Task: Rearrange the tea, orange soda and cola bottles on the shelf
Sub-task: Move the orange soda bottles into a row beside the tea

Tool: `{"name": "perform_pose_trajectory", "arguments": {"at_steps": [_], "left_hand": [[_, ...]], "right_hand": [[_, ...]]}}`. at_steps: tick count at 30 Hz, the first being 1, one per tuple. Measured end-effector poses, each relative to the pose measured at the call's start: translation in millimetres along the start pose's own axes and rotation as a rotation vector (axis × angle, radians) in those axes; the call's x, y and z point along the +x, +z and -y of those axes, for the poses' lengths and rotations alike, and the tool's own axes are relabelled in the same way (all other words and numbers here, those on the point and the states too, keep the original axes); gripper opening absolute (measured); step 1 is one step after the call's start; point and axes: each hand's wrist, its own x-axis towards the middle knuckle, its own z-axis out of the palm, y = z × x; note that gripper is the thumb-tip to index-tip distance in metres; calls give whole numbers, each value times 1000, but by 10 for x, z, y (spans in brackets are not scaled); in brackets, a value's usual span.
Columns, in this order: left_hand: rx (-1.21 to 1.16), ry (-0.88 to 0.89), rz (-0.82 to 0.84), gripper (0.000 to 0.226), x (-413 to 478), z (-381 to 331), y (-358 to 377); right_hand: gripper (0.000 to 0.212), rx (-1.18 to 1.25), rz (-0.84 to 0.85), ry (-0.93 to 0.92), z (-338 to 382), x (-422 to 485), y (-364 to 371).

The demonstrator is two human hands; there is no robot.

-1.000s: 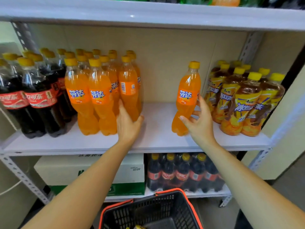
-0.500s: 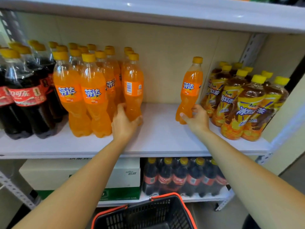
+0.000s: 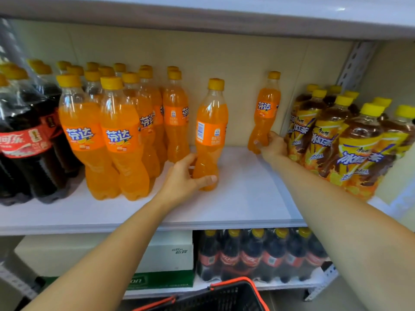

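Observation:
On the white shelf stand three groups: cola bottles at the left, several orange soda bottles beside them, and tea bottles at the right. My left hand grips the lower part of one orange soda bottle, which stands apart from the group, slightly tilted, in the open middle. My right hand holds the base of another orange soda bottle at the back of the shelf, close to the wall and just left of the tea bottles.
A shelf board runs close overhead. Below are a white and green carton and a pack of small cola bottles. A black basket with an orange rim sits at the bottom edge. A perforated steel upright stands at the right.
My left hand has drawn one orange soda bottle out of the group to the right. My right hand has pushed its bottle further back, towards the wall beside the tea.

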Motion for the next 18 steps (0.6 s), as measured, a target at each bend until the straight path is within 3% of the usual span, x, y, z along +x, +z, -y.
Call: {"name": "perform_pose_trajectory", "arguments": {"at_steps": [7,11,15,18], "left_hand": [[-74,-1,1,53,-32,-6,3],[-90,10,10,50,-49,-41,52],[-158,11,80,46,-112,-129,206],[-170,35,104,57,-238,-250,312]], "right_hand": [[59,-8,44,94,90,-154,-69],[58,299,103,88,254,-715,-169],[36,563,402,67,488,-1406,-469],[35,748,604,48,683,-1793,-683]]}}
